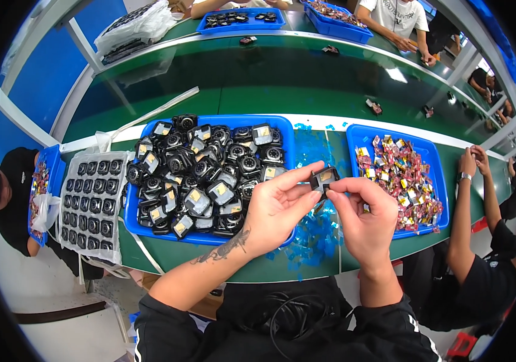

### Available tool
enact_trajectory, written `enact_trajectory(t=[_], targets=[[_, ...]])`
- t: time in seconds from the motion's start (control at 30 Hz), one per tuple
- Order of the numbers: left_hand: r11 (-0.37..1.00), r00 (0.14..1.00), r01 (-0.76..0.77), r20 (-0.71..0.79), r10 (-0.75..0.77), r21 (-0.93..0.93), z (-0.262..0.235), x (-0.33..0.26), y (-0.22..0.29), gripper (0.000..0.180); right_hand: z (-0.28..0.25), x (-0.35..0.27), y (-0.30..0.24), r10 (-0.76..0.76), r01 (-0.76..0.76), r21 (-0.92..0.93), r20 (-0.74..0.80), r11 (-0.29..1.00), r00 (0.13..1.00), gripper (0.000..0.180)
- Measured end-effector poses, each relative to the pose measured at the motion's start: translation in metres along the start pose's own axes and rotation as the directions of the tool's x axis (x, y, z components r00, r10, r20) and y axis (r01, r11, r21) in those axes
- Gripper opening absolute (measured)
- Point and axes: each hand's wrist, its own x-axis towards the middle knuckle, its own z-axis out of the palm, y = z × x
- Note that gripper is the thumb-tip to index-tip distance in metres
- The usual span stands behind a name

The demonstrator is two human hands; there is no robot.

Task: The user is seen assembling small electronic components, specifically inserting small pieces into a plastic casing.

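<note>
My left hand [273, 208] grips a small square black device housing [323, 180] between thumb and fingers, above the gap between two blue trays. A yellowish patch shows on the housing's upturned face. At its right edge, my right hand [369, 220] pinches with thumb and forefinger; whether a smaller piece is also between these fingers is hidden. Left of the hands, a blue tray [131, 208] is heaped with black housings [207, 166], some showing round dials, others clear backs. Scraps of blue film [309, 241] lie below the hands.
A blue tray [445, 208] on the right holds many small red and yellow parts. At left lies a white compartment sheet [72, 181] of black housings. Beyond runs a green conveyor [258, 78] with a few parts. Co-workers sit opposite and on both sides.
</note>
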Motion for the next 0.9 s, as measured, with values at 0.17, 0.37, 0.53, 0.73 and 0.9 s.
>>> enact_trajectory(t=[0.17, 0.37, 0.53, 0.73, 0.9], targets=[[0.997, 0.997, -0.074, 0.027, 0.073, 0.034, 0.002, -0.002, -0.003, 0.046, -0.002, 0.003, -0.003, -0.054, 0.058, -0.090, 0.042, 0.994, 0.998, 0.011], [0.999, 0.999, -0.037, 0.027, 0.036, 0.014, 0.001, -0.001, -0.006, 0.045, 0.002, 0.010, 0.000, -0.029, 0.034, -0.046, 0.099, 0.998, 0.995, 0.011], [0.997, 0.997, -0.065, 0.041, 0.063, 0.050, 0.000, -0.001, -0.007, 0.044, 0.003, 0.010, 0.002, 0.086, -0.092, 0.049, 0.114, 0.995, 0.990, 0.008], [0.999, 0.998, -0.040, 0.059, 0.038, 0.033, 0.001, -0.003, -0.006, 0.044, 0.000, 0.013, 0.003, 0.074, -0.076, 0.006, 0.149, 0.997, 0.986, 0.007], [1.000, 0.995, 0.006, 0.100, -0.008, 0.021, 0.001, -0.004, -0.002, 0.043, -0.002, 0.015, -0.001, 0.019, -0.014, -0.061, 0.092, 0.998, 0.996, 0.016]])
